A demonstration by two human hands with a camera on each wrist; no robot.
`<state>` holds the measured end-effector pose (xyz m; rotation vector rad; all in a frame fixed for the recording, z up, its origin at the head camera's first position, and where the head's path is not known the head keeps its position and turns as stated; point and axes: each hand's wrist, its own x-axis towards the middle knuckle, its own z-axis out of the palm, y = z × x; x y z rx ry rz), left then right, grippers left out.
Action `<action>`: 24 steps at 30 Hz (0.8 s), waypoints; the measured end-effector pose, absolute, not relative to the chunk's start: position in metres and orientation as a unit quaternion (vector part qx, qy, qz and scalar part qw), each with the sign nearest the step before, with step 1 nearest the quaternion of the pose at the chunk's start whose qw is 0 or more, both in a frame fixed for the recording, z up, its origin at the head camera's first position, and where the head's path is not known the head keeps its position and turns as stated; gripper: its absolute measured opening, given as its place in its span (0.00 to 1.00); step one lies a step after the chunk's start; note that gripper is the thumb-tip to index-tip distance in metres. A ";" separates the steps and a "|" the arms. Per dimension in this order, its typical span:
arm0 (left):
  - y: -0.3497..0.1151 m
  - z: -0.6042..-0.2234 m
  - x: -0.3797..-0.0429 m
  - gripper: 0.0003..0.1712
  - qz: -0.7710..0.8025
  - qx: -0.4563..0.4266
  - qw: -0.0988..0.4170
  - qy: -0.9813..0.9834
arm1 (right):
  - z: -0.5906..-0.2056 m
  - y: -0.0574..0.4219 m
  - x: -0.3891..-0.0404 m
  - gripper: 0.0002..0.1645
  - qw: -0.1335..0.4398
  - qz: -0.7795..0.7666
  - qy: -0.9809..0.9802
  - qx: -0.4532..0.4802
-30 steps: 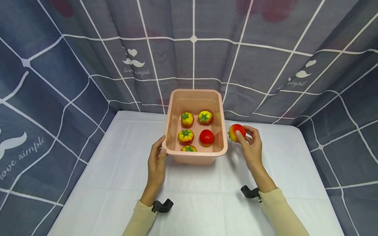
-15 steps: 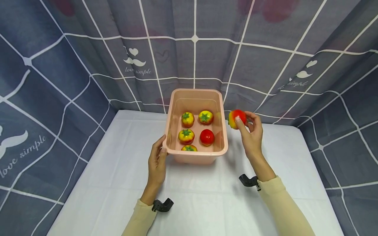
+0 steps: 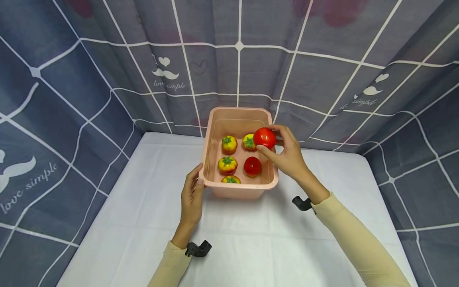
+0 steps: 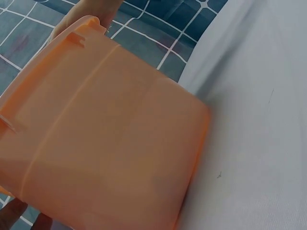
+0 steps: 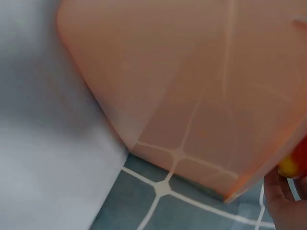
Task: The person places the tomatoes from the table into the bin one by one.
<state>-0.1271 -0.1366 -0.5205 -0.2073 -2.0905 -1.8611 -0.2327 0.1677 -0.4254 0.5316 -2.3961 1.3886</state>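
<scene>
A pink plastic bin stands on the white table, with several red and yellow tomatoes such as this one inside it. One of those in the bin shows only a plain red side. My right hand pinches another red tomato between thumb and fingers, over the bin's right rim. That held tomato partly covers one lying at the back right of the bin. At the front left corner, my left hand holds the bin, thumb at the front and fingers along the side. In the left wrist view, fingertips touch the bin's edge.
A grey-blue curtain with white grid lines encloses the back and both sides of the white-covered table. Its back fold hangs close behind the bin. A black camera mount sits on each wrist.
My right hand has lifted the tomato from beside the bin and carried it left, over the right rim. Its red side now faces up. The left hand stays on the bin.
</scene>
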 end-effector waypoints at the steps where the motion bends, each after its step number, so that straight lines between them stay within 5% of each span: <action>1: -0.136 -0.520 -0.127 0.27 -0.654 -0.073 0.167 -0.734 | -0.425 0.166 -0.234 0.39 0.158 0.470 -0.846 0.195; 16: -0.127 -0.521 -0.125 0.27 -0.661 -0.094 0.165 -0.726 | -0.423 0.150 -0.244 0.38 0.118 0.340 -0.894 0.267; 24: -0.125 -0.521 -0.125 0.27 -0.662 -0.085 0.157 -0.728 | -0.419 0.150 -0.243 0.37 0.147 0.349 -0.885 0.270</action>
